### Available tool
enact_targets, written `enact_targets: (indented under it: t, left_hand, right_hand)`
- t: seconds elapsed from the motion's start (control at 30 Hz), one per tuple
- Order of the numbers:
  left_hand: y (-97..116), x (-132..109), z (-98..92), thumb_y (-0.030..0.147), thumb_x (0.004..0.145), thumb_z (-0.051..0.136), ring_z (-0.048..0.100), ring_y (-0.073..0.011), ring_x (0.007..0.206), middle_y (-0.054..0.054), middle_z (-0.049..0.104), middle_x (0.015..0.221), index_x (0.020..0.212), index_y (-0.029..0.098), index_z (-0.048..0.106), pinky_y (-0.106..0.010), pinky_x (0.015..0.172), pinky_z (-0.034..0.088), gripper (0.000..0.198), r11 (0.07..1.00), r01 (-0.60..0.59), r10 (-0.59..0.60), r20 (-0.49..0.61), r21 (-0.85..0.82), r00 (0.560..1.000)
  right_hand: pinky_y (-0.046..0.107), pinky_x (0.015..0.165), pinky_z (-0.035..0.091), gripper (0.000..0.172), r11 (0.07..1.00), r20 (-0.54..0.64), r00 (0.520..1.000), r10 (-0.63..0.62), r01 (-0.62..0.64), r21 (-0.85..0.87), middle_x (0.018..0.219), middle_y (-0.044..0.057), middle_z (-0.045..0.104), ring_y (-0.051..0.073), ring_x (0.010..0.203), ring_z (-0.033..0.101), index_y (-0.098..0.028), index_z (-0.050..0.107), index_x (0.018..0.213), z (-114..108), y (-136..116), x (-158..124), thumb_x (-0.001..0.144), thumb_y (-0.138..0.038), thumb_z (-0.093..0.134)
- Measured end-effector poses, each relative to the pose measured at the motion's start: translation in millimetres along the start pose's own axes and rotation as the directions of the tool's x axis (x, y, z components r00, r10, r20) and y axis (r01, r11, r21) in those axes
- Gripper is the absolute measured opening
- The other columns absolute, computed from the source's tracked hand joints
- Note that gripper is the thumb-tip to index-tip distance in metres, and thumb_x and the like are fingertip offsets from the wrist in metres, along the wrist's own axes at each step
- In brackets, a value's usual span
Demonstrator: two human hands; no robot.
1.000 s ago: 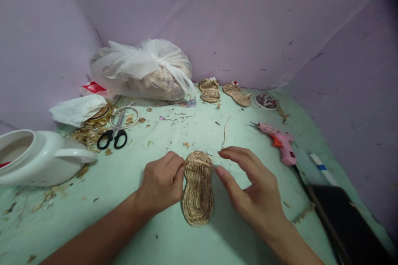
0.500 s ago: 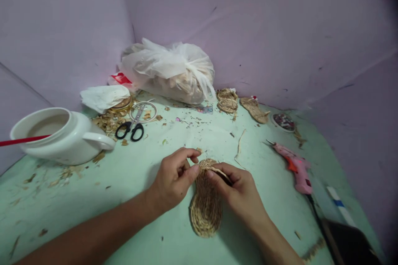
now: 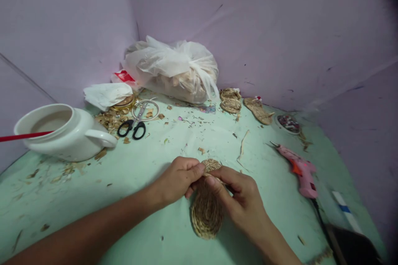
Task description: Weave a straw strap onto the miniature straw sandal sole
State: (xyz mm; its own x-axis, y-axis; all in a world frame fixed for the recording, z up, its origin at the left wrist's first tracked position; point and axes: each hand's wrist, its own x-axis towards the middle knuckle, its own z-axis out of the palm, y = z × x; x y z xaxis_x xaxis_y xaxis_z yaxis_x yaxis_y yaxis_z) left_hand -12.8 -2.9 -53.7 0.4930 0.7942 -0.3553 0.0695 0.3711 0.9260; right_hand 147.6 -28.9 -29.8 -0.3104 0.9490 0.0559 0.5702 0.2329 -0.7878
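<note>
A woven straw sole (image 3: 207,211), shaped like a slipper and built from coiled braid, lies on the green table below my hands. A thin braided straw cord (image 3: 214,175) crosses over its narrow upper part. My left hand (image 3: 182,178) pinches the cord's end between thumb and forefinger, at the sole's left side. On the right, my right hand (image 3: 236,188) pinches the same cord between thumb and index finger. The two pinches are close together, and the fingers hide part of the sole's middle.
A pink glue gun (image 3: 300,169) lies at the right. Black-handled scissors (image 3: 133,126) rest by a tape ring, near a white pot (image 3: 65,132) with a red stick. At the back are a plastic bag (image 3: 174,70), small woven pieces (image 3: 230,101) and a sandal (image 3: 258,110). Straw scraps are scattered around.
My left hand has lowered and closed its fingers, which were partly raised, onto the cord beside my right hand. The view has shifted slightly, moving the background things a little.
</note>
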Motion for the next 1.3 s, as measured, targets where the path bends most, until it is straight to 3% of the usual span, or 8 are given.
enact_targets:
  t: [0.23,0.37,0.53,0.67,0.87,1.0,1.13,1.3]
  left_hand:
    - [-4.7,-0.6,7.8,0.040,0.080,0.043,0.032,-0.0059,0.039,0.008,0.036,0.042,0.057,0.019,0.038,-0.019,0.039,0.024,0.032,0.981,-0.084,0.108,-0.130,0.174,0.986]
    - [-0.2,-1.4,5.6,0.039,0.080,0.040,0.035,-0.0064,0.040,0.006,0.039,0.044,0.054,0.017,0.042,-0.020,0.041,0.028,0.034,0.965,-0.107,0.150,-0.168,0.240,0.974]
    - [8.0,2.8,-8.0,0.031,0.073,0.046,0.043,-0.0080,0.035,0.002,0.051,0.049,0.060,0.015,0.053,-0.019,0.034,0.029,0.021,0.928,0.227,-0.128,-0.321,0.294,0.938]
    - [7.0,6.3,-4.9,0.024,0.066,0.049,0.047,-0.0107,0.032,0.001,0.053,0.046,0.061,0.015,0.055,-0.019,0.029,0.028,0.013,0.875,0.375,-0.296,-0.273,0.306,0.915]
    - [9.2,6.9,7.2,0.016,0.064,0.052,0.041,-0.0071,0.029,0.006,0.049,0.043,0.068,0.016,0.053,-0.016,0.027,0.026,0.004,0.915,0.364,-0.316,-0.253,0.173,0.914]
    - [14.0,4.6,10.4,0.009,0.065,0.051,0.032,-0.0032,0.025,0.009,0.044,0.034,0.064,0.016,0.049,-0.014,0.027,0.025,0.007,0.955,0.291,-0.272,-0.218,0.060,0.937]
    - [10.0,4.1,9.3,0.014,0.066,0.054,0.038,-0.0049,0.026,0.006,0.050,0.036,0.066,0.015,0.050,-0.015,0.027,0.028,0.004,0.975,0.208,-0.218,-0.150,-0.078,0.964]
    - [9.2,2.9,5.5,0.018,0.062,0.060,0.046,-0.0072,0.030,0.004,0.056,0.044,0.072,0.014,0.053,-0.016,0.026,0.034,0.012,0.970,0.209,-0.224,-0.124,-0.120,0.967]
  right_hand:
    - [0.025,0.057,0.044,0.013,0.998,-0.093,0.995,-0.039,0.033,-0.059,0.072,0.003,0.063,0.014,0.063,0.057,-0.019,0.065,0.085,6.6,-0.9,-2.5,0.079,-0.022,0.053]
    - [0.024,0.052,0.042,0.010,0.999,-0.155,0.988,-0.021,0.013,-0.050,0.063,0.001,0.060,0.013,0.056,0.054,-0.019,0.064,0.076,3.6,4.1,-1.8,0.078,-0.022,0.055]
    - [0.028,0.058,0.046,0.010,0.966,-0.224,0.940,0.255,-0.259,0.012,0.076,0.004,0.064,0.018,0.070,0.058,-0.019,0.061,0.071,-15.1,25.1,4.3,0.074,-0.027,0.057]
    - [0.032,0.061,0.045,0.011,0.950,-0.105,0.944,0.314,-0.312,0.033,0.070,0.004,0.063,0.019,0.066,0.057,-0.018,0.062,0.067,-15.6,35.9,4.8,0.070,-0.027,0.057]
    - [0.031,0.059,0.042,0.011,0.918,-0.104,0.926,0.363,-0.337,0.209,0.067,0.004,0.058,0.017,0.063,0.053,-0.017,0.060,0.063,-9.3,30.7,3.5,0.067,-0.028,0.061]
    - [0.027,0.054,0.039,0.015,0.811,0.001,0.911,0.412,-0.368,0.455,0.062,0.001,0.056,0.014,0.057,0.050,-0.016,0.060,0.064,-8.3,26.0,3.0,0.066,-0.030,0.064]
    - [0.026,0.054,0.039,0.017,0.746,0.042,0.915,0.400,-0.352,0.566,0.060,0.001,0.057,0.012,0.056,0.049,-0.016,0.060,0.063,-5.5,25.1,4.4,0.064,-0.031,0.068]
    - [0.028,0.059,0.042,0.015,0.768,0.026,0.945,0.327,-0.282,0.575,0.070,0.003,0.060,0.014,0.064,0.053,-0.016,0.061,0.062,-3.4,22.0,5.9,0.065,-0.029,0.067]
